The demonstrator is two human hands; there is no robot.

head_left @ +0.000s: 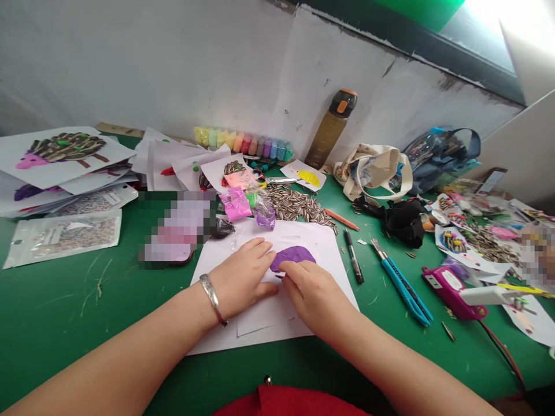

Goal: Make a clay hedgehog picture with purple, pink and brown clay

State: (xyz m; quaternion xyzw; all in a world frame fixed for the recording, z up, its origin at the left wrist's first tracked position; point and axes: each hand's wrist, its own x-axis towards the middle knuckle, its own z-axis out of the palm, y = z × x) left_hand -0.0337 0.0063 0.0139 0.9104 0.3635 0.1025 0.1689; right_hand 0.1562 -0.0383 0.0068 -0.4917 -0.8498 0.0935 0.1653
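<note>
Flattened purple clay (295,256) lies on white paper (277,323) in front of me. My left hand (247,274) rests flat on the paper with fingers stretched, its fingertips at the clay's left edge, and a silver bracelet circles the wrist. My right hand (314,292) has its fingers curled together at the clay's lower edge; a small dark-tipped piece, perhaps a sunflower seed, shows by its fingertips. Behind the paper sit a pile of striped sunflower seeds (297,205) and bags of pink clay (235,203) and purple clay (265,215).
To the right lie a black pen (354,257), a blue cutter (403,286) and a magenta glue gun (455,292). A bottle (329,130) leans on the wall near a cloth bag (375,170). Seed-covered hedgehog pictures (65,147) and a bead packet (65,237) are at left.
</note>
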